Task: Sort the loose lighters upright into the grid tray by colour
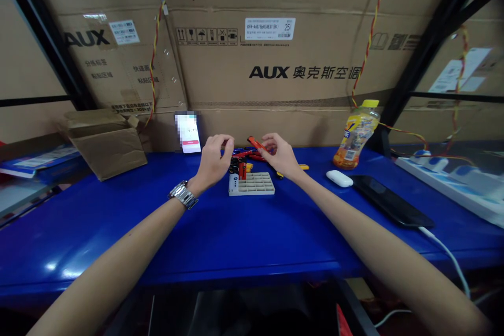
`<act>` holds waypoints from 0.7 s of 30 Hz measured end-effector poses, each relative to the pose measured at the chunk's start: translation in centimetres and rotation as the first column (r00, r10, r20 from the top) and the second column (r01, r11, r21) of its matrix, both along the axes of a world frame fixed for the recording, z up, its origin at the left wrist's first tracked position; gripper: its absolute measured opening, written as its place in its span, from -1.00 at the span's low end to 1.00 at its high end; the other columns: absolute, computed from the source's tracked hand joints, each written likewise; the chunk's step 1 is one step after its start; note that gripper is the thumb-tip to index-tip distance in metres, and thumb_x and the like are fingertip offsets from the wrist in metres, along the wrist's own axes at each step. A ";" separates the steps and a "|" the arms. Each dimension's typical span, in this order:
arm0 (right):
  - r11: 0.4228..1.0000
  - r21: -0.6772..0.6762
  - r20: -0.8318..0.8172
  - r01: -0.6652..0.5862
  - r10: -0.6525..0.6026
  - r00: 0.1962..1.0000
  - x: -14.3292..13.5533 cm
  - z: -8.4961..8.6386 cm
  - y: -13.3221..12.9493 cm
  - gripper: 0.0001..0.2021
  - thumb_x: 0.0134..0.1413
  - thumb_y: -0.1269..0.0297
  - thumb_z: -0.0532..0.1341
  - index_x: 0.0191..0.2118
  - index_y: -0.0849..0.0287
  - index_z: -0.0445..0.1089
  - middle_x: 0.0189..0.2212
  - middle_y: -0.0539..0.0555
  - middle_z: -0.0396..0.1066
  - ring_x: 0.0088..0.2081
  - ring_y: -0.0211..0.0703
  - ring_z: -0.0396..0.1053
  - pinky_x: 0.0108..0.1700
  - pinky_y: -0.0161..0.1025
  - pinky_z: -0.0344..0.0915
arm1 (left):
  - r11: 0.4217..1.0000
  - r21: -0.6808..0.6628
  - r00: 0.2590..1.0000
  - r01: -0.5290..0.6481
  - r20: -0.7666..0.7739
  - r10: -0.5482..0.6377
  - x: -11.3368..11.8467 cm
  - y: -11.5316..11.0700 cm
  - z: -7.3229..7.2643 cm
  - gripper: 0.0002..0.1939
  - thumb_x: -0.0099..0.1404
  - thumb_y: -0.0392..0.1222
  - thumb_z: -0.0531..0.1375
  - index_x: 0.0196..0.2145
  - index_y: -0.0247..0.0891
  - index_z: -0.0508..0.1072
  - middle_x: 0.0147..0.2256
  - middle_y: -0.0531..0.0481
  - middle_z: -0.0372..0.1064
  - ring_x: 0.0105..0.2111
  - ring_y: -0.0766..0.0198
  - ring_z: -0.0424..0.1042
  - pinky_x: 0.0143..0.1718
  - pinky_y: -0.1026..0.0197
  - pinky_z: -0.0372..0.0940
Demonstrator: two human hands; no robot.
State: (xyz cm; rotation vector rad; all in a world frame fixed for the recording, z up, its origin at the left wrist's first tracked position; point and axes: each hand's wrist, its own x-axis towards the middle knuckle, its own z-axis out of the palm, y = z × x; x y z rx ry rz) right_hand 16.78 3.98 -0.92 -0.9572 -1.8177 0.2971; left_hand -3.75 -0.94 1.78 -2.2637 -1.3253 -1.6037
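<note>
My right hand (281,155) grips a slim red stick-shaped tool (256,143) with a dark end, tilted up to the left. I cannot make out its exact kind. My left hand (214,156), with a metal watch on the wrist, hovers left of a pale grid tray (255,184). Its thumb stands apart from the bent fingers, and nothing shows in it. Black and red pieces (242,170) stand in the tray's left part, while many of its right cells show bare. Behind the tray lie several red, blue and yellow pieces, partly hidden by my hands.
A lit phone (188,134) leans against the cardboard boxes (307,94) at the back. An opened carton (104,144) stands left. To the right are a drink bottle (357,134), a white earbud case (339,178), a cabled black phone (389,200) and a power strip (452,189).
</note>
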 end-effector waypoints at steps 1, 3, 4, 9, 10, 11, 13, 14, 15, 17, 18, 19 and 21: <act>0.998 0.032 -0.071 -0.058 0.060 0.996 -0.6 0.2 -0.6 -0.73 0.03 0.25 0.24 -0.13 0.15 0.26 -0.30 0.10 0.45 -0.32 -0.14 0.40 -0.23 -0.17 0.30 | 1.000 -0.008 1.000 0.007 -0.010 -0.007 0.3 -0.2 0.1 -0.81 0.37 -0.17 0.02 -0.28 -0.24 0.41 -0.27 -0.11 0.46 -0.24 0.16 0.36 -0.18 0.09 0.24; 0.989 0.077 -0.125 -0.124 0.133 0.983 -1.9 0.6 -1.8 -0.76 0.06 0.20 0.23 -0.16 0.14 0.28 -0.29 0.10 0.44 -0.29 -0.14 0.41 -0.22 -0.18 0.33 | 0.999 -0.036 0.999 0.024 -0.035 -0.025 0.9 -0.5 0.3 -0.78 0.37 -0.09 0.04 -0.29 -0.23 0.41 -0.27 -0.10 0.48 -0.26 0.16 0.36 -0.18 0.08 0.23; 0.985 0.096 -0.117 -0.142 0.153 0.981 -2.6 0.7 -2.5 -0.79 0.07 0.19 0.23 -0.19 0.14 0.29 -0.31 0.09 0.43 -0.30 -0.15 0.40 -0.22 -0.18 0.34 | 0.998 -0.054 0.999 0.027 -0.042 -0.029 1.1 -0.6 0.3 -0.77 0.36 -0.06 0.05 -0.31 -0.23 0.41 -0.28 -0.10 0.48 -0.28 0.16 0.36 -0.20 0.09 0.24; 0.948 0.170 -0.019 -0.270 0.277 0.961 -4.0 1.1 -4.0 -0.79 0.06 0.22 0.23 -0.18 0.14 0.33 -0.30 0.07 0.44 -0.31 -0.17 0.42 -0.20 -0.18 0.37 | 0.989 -0.135 0.995 0.053 0.096 -0.040 1.4 -0.5 0.1 -0.81 0.32 -0.10 0.09 -0.40 -0.23 0.30 -0.42 -0.05 0.43 -0.39 0.23 0.38 -0.34 0.17 0.25; 0.947 0.176 -0.013 -0.270 0.276 0.961 -3.7 1.2 -3.8 -0.79 0.07 0.21 0.23 -0.17 0.15 0.33 -0.29 0.08 0.45 -0.29 -0.17 0.43 -0.20 -0.19 0.37 | 0.987 -0.134 0.985 0.091 0.157 -0.070 1.3 -0.5 0.1 -0.84 0.33 -0.12 0.07 -0.38 -0.23 0.29 -0.40 -0.05 0.44 -0.39 0.25 0.39 -0.33 0.18 0.26; 0.952 0.185 -0.005 -0.244 0.249 0.968 -3.2 1.3 -3.4 -0.80 0.09 0.21 0.21 -0.18 0.15 0.33 -0.28 0.08 0.45 -0.29 -0.17 0.43 -0.19 -0.19 0.37 | 0.982 -0.129 0.971 0.135 0.214 -0.106 1.3 -0.4 0.2 -0.85 0.35 -0.13 0.05 -0.35 -0.22 0.28 -0.38 -0.05 0.45 -0.39 0.27 0.41 -0.32 0.19 0.27; 0.972 0.203 0.048 -0.119 0.112 0.993 -1.6 1.4 -2.3 -0.86 0.14 0.25 0.14 -0.21 0.16 0.35 -0.31 0.09 0.46 -0.27 -0.15 0.43 -0.17 -0.18 0.35 | 0.970 -0.126 0.943 0.208 0.288 -0.165 1.1 -0.4 0.2 -0.84 0.37 -0.11 0.03 -0.33 -0.22 0.26 -0.38 -0.04 0.45 -0.41 0.30 0.41 -0.33 0.21 0.29; 0.980 0.192 0.121 -0.056 0.032 0.992 -0.6 1.4 -1.6 -0.87 0.16 0.28 0.11 -0.24 0.16 0.36 -0.33 0.09 0.47 -0.28 -0.13 0.42 -0.17 -0.16 0.33 | 0.965 -0.132 0.938 0.225 0.299 -0.178 1.0 -0.4 0.3 -0.82 0.37 -0.09 0.04 -0.34 -0.22 0.26 -0.41 -0.03 0.44 -0.43 0.31 0.40 -0.36 0.22 0.29; 0.985 0.172 0.224 0.009 -0.048 0.973 0.6 1.3 -0.9 -0.87 0.15 0.32 0.09 -0.28 0.17 0.38 -0.36 0.09 0.47 -0.28 -0.11 0.41 -0.17 -0.15 0.31 | 0.963 -0.140 0.937 0.229 0.299 -0.179 0.9 -0.3 0.3 -0.80 0.37 -0.06 0.04 -0.36 -0.22 0.26 -0.44 -0.02 0.42 -0.46 0.32 0.38 -0.39 0.23 0.28; 0.986 0.102 0.428 0.134 -0.165 0.888 2.9 0.9 0.4 -0.85 0.10 0.39 0.08 -0.34 0.18 0.40 -0.37 0.11 0.48 -0.26 -0.06 0.40 -0.15 -0.12 0.28 | 0.966 -0.144 0.942 0.216 0.292 -0.167 0.6 -0.1 0.2 -0.75 0.37 -0.03 0.05 -0.39 -0.22 0.28 -0.48 -0.01 0.38 -0.49 0.33 0.34 -0.43 0.24 0.26; 0.978 0.043 0.506 0.204 -0.197 0.840 3.9 0.7 1.0 -0.84 0.10 0.39 0.08 -0.34 0.19 0.42 -0.36 0.13 0.49 -0.25 -0.04 0.40 -0.15 -0.12 0.28 | 0.968 -0.139 0.943 0.208 0.293 -0.161 0.4 0.1 0.2 -0.74 0.37 -0.02 0.05 -0.40 -0.23 0.29 -0.49 0.00 0.35 -0.49 0.34 0.33 -0.44 0.24 0.26; 0.956 -0.001 0.554 0.295 -0.245 0.796 4.7 0.4 1.4 -0.82 0.10 0.38 0.08 -0.32 0.19 0.44 -0.33 0.15 0.50 -0.22 -0.01 0.40 -0.15 -0.10 0.27 | 0.969 -0.133 0.941 0.206 0.299 -0.159 0.2 0.3 0.0 -0.73 0.38 -0.01 0.04 -0.39 -0.23 0.30 -0.50 0.01 0.33 -0.50 0.34 0.32 -0.45 0.25 0.25; 0.891 -0.070 0.621 0.449 -0.313 0.719 5.6 -0.1 1.8 -0.77 0.12 0.31 0.07 -0.24 0.17 0.47 -0.25 0.19 0.50 -0.14 0.07 0.38 -0.14 -0.05 0.27 | 0.968 -0.132 0.933 0.215 0.319 -0.164 0.0 0.8 -0.3 -0.70 0.39 0.01 0.00 -0.38 -0.22 0.30 -0.53 0.04 0.27 -0.53 0.36 0.28 -0.49 0.26 0.22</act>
